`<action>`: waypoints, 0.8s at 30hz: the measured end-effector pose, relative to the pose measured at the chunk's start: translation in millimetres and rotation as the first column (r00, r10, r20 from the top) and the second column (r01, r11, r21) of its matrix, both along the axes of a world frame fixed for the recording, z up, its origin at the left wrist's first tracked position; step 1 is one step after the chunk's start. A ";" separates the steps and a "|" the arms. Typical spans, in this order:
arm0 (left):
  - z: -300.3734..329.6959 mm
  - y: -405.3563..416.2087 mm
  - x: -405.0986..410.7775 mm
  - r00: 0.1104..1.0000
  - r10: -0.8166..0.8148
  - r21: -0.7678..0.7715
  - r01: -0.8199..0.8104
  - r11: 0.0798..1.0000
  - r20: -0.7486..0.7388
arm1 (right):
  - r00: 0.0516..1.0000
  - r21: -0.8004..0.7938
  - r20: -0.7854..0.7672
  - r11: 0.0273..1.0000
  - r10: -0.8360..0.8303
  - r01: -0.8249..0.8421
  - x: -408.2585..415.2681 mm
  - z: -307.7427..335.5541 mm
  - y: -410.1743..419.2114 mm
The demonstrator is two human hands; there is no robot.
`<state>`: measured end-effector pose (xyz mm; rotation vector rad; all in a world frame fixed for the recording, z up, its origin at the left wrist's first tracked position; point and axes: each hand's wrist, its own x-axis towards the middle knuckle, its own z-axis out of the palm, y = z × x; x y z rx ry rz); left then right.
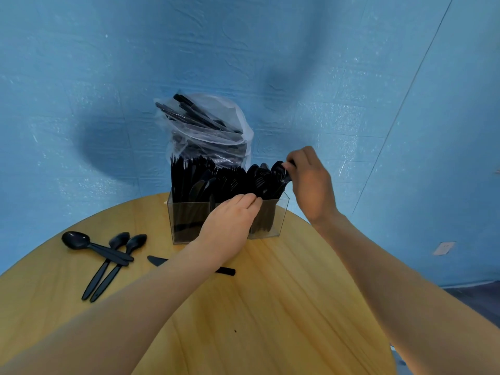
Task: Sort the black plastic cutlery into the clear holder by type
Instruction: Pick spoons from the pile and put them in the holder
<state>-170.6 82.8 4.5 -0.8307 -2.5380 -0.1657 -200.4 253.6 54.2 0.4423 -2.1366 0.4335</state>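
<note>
The clear holder (pixel 186 220) stands at the far side of the round wooden table (pixel 270 307), packed with upright black cutlery. My right hand (pixel 311 182) pinches a black spoon (pixel 280 171) at the top of the holder's right compartment. My left hand (pixel 230 223) lies against the holder's front, its fingers curled at the cutlery in the middle; whether it grips a piece is hidden. Three black spoons (pixel 108 255) lie loose on the table at the left. A black knife (pixel 157 260) lies under my left forearm, partly hidden.
A clear plastic bag (pixel 216 128) with more black cutlery stands behind the holder against the blue wall (pixel 351 77). The table's edge curves round close behind the holder and off to the right.
</note>
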 end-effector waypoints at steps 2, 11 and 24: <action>-0.1 -0.4 1.1 1.000 0.010 0.003 -0.010 1.000 0.001 | 0.997 0.047 0.079 0.999 -0.021 0.017 -1.3 -8.4 -6.9; 0.2 -0.3 3.1 1.000 0.023 0.029 -0.023 0.999 0.017 | 0.975 -0.313 0.224 0.946 -0.008 0.080 7.2 -42.8 -7.2; -13.2 -43.9 53.9 0.985 0.067 0.213 -0.100 0.972 0.161 | 0.987 -0.192 0.135 0.975 -0.090 0.116 53.3 -51.4 -50.5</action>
